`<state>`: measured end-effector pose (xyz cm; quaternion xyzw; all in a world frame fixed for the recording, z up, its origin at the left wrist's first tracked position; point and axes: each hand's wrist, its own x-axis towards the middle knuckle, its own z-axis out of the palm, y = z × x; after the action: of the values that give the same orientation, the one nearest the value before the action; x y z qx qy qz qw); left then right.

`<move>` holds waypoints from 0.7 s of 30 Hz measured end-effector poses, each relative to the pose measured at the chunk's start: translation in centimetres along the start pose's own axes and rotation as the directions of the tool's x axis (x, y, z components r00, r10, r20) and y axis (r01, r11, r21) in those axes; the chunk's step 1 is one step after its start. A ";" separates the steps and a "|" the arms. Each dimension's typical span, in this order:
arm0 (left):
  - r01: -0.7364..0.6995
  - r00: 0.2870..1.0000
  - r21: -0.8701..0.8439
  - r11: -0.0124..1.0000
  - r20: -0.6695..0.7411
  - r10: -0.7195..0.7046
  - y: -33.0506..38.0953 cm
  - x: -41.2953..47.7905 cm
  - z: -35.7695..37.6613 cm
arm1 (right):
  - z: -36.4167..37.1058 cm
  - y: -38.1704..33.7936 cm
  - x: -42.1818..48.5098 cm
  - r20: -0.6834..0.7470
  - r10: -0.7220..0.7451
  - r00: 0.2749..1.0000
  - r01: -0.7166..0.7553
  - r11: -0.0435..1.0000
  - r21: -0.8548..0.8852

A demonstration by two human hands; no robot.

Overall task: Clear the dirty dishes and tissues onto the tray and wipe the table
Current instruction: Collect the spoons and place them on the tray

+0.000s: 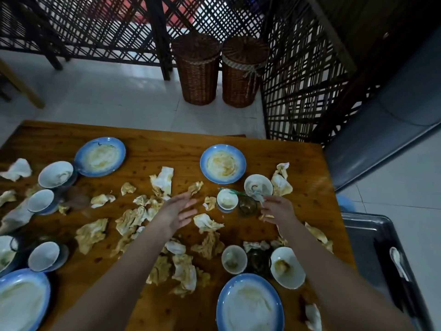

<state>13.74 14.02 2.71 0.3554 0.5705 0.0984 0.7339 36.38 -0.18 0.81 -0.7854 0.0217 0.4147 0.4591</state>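
Observation:
A wooden table (167, 144) is strewn with several crumpled, stained tissues (90, 235). Blue-rimmed dirty plates lie at the far left (100, 156), the far middle (223, 163) and the near edge (250, 304). White bowls (287, 267) and small cups (227, 199) stand among them. My left hand (177, 211) hovers open over the tissues at mid-table, fingers straight. My right hand (276, 211) has curled fingers and pinches a white tissue (259, 197) beside a small bowl (258, 186). A metal tray (365, 247) sits to the right of the table and holds a white spoon (397, 261).
A small dark glass (248, 206) stands just left of my right hand, and another (259, 260) sits between the near bowls. Two wicker baskets (198, 68) stand on the tiled floor beyond the table by a dark lattice screen (298, 91). More bowls crowd the left edge.

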 end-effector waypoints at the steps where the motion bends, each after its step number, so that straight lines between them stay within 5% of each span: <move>1: -0.006 1.000 -0.003 1.000 0.002 0.006 -0.1 -0.4 0.0 | -0.4 0.0 -0.3 0.006 -0.010 1.000 0.010 1.000 0.009; 21: -0.164 0.986 -0.103 0.981 -0.030 0.161 -8.7 -14.4 -0.8 | -7.4 4.3 -10.8 0.111 -0.145 0.983 0.143 0.989 0.028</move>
<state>5.99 0.04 8.16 0.3604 0.5414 0.1918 0.7350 32.15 -11.83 6.81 -0.7558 -0.0571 0.4236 0.4961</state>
